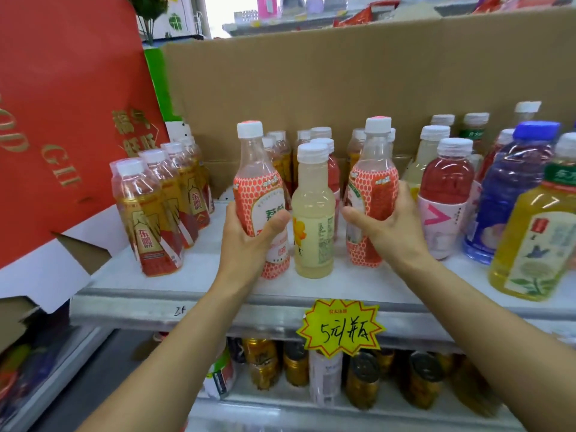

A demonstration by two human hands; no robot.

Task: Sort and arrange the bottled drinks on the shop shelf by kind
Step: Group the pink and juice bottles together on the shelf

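The person's left hand (249, 235) is wrapped round the lower body of a white-capped honeycomb-label bottle (258, 188), thumb across its front, and the right hand (383, 226) grips a second honeycomb-label bottle (374, 182) of the same red-and-white pattern; both bottles are upright at the front of the grey shelf (187, 275). A pale yellow drink bottle (311, 213) with a yellow flower on its label stands between them, and more white-capped bottles crowd behind. To the left runs a row of gold-and-red bottles (156, 213) marked 东鹏; to the right stand a red drink bottle (445, 194) with a pink label, a blue-capped bottle (511, 188) and an amber tea bottle (536, 238). A brown cardboard sheet (311, 82) backs the shelf, and a red gift box (62, 120) with gold lettering leans in at the left. A yellow starburst price tag (339, 325) on the shelf edge carries handwritten 5元
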